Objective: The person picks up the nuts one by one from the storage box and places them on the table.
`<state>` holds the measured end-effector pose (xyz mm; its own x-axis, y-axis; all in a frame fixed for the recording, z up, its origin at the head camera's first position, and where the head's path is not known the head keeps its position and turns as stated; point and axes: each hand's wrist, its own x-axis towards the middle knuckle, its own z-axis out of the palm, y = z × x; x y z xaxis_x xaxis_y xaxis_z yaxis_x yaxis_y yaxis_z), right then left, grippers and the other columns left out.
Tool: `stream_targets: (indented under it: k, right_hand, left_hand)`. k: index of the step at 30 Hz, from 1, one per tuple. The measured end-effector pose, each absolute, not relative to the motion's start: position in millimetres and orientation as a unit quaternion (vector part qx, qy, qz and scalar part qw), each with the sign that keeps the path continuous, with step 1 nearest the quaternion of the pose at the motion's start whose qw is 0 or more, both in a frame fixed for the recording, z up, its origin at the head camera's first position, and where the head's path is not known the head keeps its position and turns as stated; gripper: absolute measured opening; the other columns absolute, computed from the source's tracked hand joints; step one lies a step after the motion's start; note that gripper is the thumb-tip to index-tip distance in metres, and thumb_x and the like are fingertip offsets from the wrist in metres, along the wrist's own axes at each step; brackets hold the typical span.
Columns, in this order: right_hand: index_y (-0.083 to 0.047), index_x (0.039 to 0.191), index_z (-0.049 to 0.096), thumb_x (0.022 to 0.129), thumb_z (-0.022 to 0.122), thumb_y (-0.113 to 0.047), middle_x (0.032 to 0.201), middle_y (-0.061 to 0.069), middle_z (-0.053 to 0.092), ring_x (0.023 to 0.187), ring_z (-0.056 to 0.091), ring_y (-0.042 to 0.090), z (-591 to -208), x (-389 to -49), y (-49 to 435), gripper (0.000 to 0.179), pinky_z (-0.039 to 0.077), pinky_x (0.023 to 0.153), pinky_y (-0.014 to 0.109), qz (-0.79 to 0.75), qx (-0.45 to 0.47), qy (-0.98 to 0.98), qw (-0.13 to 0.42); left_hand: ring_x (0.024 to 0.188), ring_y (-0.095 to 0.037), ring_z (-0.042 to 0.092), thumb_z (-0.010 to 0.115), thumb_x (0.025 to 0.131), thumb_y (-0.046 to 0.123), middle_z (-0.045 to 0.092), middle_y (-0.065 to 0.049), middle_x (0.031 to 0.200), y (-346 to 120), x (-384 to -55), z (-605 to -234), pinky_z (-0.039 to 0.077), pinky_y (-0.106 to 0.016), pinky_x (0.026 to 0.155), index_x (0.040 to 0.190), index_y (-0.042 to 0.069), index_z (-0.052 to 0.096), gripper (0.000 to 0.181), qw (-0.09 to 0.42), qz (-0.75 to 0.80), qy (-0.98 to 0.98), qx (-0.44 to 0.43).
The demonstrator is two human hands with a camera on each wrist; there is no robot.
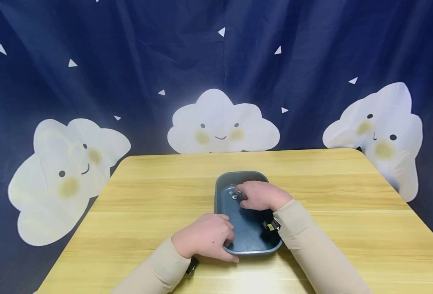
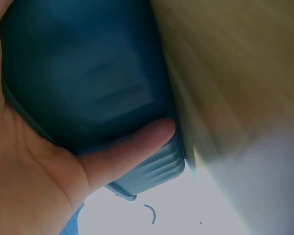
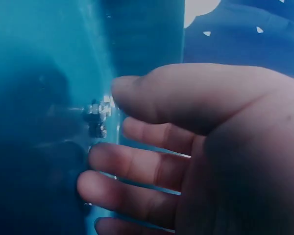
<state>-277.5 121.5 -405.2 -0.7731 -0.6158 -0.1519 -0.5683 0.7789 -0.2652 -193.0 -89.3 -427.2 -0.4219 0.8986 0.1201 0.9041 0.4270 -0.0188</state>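
A dark blue-grey rectangular plastic bin (image 1: 246, 241) stands on the table, its long side running away from me. My left hand (image 1: 207, 237) grips its near left corner, fingers over the rim inside; in the left wrist view the thumb (image 2: 132, 151) lies along the outer wall. Several small metal nuts (image 1: 234, 197) lie on the bin's floor toward the far end. My right hand (image 1: 262, 195) reaches in over the right rim, fingertips right at the nuts. In the right wrist view its thumb and fingers are apart, beside a cluster of shiny nuts (image 3: 97, 111).
The light wood-grain table (image 1: 157, 183) extends around the bin on all sides. Behind it hangs a dark blue curtain (image 1: 187, 53) with smiling white clouds. A small black device (image 1: 192, 265) sits at the left wrist, another (image 1: 274, 225) at the right, over the bin.
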Motion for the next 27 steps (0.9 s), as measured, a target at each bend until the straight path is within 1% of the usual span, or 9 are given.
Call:
stream_targets:
  k: [4,5,10,15,17,19,21,23,27]
  right_hand:
    - [-0.011,0.134,0.064,0.089,0.068,-0.023,0.109,0.003,0.066,0.090,0.058,0.016,-408.8,-276.3,120.6,0.046,0.050,0.087,0.041,-0.078,-0.319,0.938,0.108]
    - [-0.011,0.134,0.064,0.089,0.068,-0.023,0.110,0.003,0.066,0.090,0.058,0.016,-409.1,-276.1,120.4,0.047,0.050,0.087,0.041,-0.074,-0.321,0.938,0.106]
    - [-0.013,0.128,0.067,0.089,0.070,-0.021,0.102,0.001,0.063,0.083,0.057,0.017,-408.6,-275.6,121.4,0.040,0.050,0.082,0.041,-0.065,-0.323,0.938,0.106]
    - [-0.013,0.118,0.072,0.088,0.071,-0.017,0.110,0.002,0.068,0.092,0.062,0.017,-407.5,-274.0,123.8,0.030,0.051,0.088,0.041,-0.077,-0.322,0.938,0.106]
    - [-0.013,0.111,0.073,0.088,0.070,-0.014,0.106,0.000,0.069,0.091,0.062,0.016,-407.6,-273.4,125.4,0.024,0.051,0.087,0.040,-0.084,-0.322,0.937,0.104]
    - [-0.015,0.102,0.073,0.086,0.070,-0.010,0.098,-0.003,0.069,0.085,0.061,0.015,-407.8,-273.1,126.5,0.017,0.052,0.082,0.038,-0.088,-0.321,0.938,0.094]
    - [-0.017,0.093,0.071,0.085,0.068,-0.006,0.089,-0.007,0.067,0.078,0.058,0.013,-408.1,-272.6,127.1,0.014,0.051,0.076,0.034,-0.091,-0.324,0.938,0.088]
    - [-0.019,0.087,0.067,0.083,0.067,-0.004,0.084,-0.008,0.064,0.073,0.054,0.012,-409.2,-272.5,127.4,0.016,0.049,0.072,0.032,-0.089,-0.327,0.937,0.081]
    - [-0.021,0.082,0.063,0.082,0.066,-0.003,0.080,-0.008,0.062,0.071,0.052,0.012,-412.2,-270.7,126.0,0.018,0.048,0.069,0.032,-0.072,-0.335,0.937,0.073]
  left_hand:
    - [0.064,-0.001,0.036,0.074,0.076,0.067,0.033,0.020,0.060,-89.5,-192.3,-426.7,0.030,-0.016,0.057,0.053,0.028,0.040,0.056,0.054,-0.026,-0.842,-0.536]
    - [0.064,-0.001,0.036,0.074,0.076,0.067,0.033,0.020,0.060,-89.6,-192.3,-426.4,0.030,-0.016,0.057,0.053,0.028,0.040,0.057,0.053,-0.026,-0.841,-0.537]
    - [0.063,-0.002,0.036,0.074,0.076,0.067,0.034,0.020,0.060,-89.3,-193.8,-424.1,0.030,-0.016,0.057,0.054,0.028,0.040,0.056,0.055,-0.026,-0.840,-0.539]
    - [0.064,-0.002,0.036,0.073,0.077,0.067,0.034,0.020,0.061,-88.5,-192.6,-423.0,0.030,-0.016,0.056,0.054,0.028,0.041,0.055,0.048,-0.022,-0.843,-0.536]
    - [0.065,-0.002,0.037,0.073,0.076,0.067,0.034,0.020,0.061,-87.8,-192.7,-423.5,0.030,-0.016,0.057,0.054,0.028,0.041,0.055,0.046,-0.023,-0.841,-0.538]
    - [0.065,-0.002,0.037,0.073,0.077,0.067,0.034,0.020,0.061,-87.2,-193.7,-424.0,0.030,-0.016,0.058,0.054,0.028,0.041,0.056,0.048,-0.025,-0.840,-0.540]
    - [0.064,-0.002,0.037,0.073,0.077,0.067,0.034,0.020,0.061,-87.5,-195.3,-425.0,0.030,-0.016,0.058,0.054,0.028,0.041,0.056,0.050,-0.027,-0.839,-0.542]
    - [0.064,-0.002,0.036,0.073,0.077,0.067,0.034,0.019,0.061,-88.3,-197.1,-426.2,0.030,-0.016,0.057,0.054,0.028,0.040,0.056,0.049,-0.029,-0.839,-0.541]
    - [0.064,-0.003,0.036,0.073,0.077,0.067,0.034,0.020,0.060,-91.0,-196.0,-427.2,0.028,-0.017,0.055,0.054,0.028,0.040,0.056,0.048,-0.031,-0.841,-0.538]
